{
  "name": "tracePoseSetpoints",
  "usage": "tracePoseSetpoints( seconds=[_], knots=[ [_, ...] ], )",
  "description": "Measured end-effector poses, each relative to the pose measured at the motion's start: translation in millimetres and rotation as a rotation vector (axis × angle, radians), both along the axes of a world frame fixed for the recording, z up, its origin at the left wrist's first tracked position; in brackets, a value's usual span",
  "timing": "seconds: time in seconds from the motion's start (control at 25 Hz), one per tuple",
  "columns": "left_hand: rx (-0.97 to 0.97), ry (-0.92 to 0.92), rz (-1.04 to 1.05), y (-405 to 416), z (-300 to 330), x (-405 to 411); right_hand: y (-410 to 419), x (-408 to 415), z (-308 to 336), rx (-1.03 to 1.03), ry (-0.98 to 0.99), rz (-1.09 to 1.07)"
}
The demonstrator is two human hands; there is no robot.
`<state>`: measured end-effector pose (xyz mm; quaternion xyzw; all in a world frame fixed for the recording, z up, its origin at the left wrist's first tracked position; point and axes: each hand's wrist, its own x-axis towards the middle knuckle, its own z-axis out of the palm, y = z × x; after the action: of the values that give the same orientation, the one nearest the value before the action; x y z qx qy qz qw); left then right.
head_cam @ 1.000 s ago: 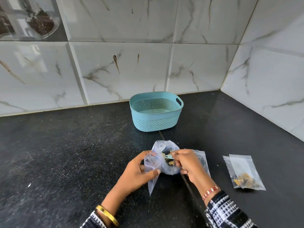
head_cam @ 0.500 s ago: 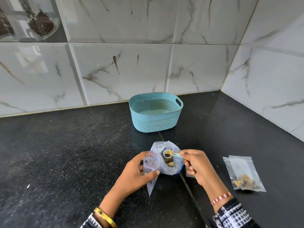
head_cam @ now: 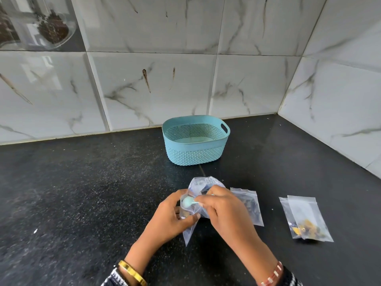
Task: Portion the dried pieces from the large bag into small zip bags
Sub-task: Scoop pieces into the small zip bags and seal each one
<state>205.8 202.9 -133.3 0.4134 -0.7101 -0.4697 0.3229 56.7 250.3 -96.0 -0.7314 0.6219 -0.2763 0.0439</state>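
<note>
Black speckled stone forms the surface [head_cam: 82,193], backed by marble-patterned wall tiles [head_cam: 152,87] that meet in a corner at the far right.

Item under work: a small zip bag [head_cam: 190,223], held off the surface near its front edge, about midway along. The left hand [head_cam: 173,215] pinches this bag between thumb and fingers, mouth upward; its grip is closed on the plastic. A few pale dried pieces [head_cam: 185,214] show through the film, though the amount cannot be read. The right hand [head_cam: 224,209] pinches the handle of a small pale-blue spoon [head_cam: 188,202], with the bowl at the mouth of the small bag. Whether the spoon carries anything cannot be told.

Just behind the hands sits the large bag [head_cam: 206,183], crumpled and open-topped; its remaining contents are hidden.

Completed, by appearance: two filled bags [head_cam: 309,221] lie overlapped toward the right edge, with yellow-brown pieces at their lower ends. Another bag [head_cam: 250,205] lies flat just right of the right hand, showing dark contents; whether it is sealed is unclear.

Judgement: portioning is partway through, with one bag being filled now. How many bags remain cannot be determined.

Beyond: a blue perforated basket [head_cam: 195,153] stands toward the back edge, nothing visible in it. A glass jar [head_cam: 47,23] appears at the upper left.
</note>
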Motion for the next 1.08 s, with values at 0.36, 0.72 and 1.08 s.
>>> tracePoseSetpoints(
  seconds=[0.36, 0.72, 1.08],
  knots=[
    [0.06, -0.005, 0.001, 2.7, 2.2, 0.1, -10.0, -24.9, -4.3, -0.157, -0.423, -0.231],
    [0.07, -0.013, -0.002, 4.6, 8.0, -4.1, -32.1, -21.2, -26.1, 0.231, 0.183, -0.257],
    [0.108, 0.011, -0.01, 3.1, 3.6, -1.5, -33.3, -26.4, -26.0, 0.273, 0.096, -0.234]
  ],
)
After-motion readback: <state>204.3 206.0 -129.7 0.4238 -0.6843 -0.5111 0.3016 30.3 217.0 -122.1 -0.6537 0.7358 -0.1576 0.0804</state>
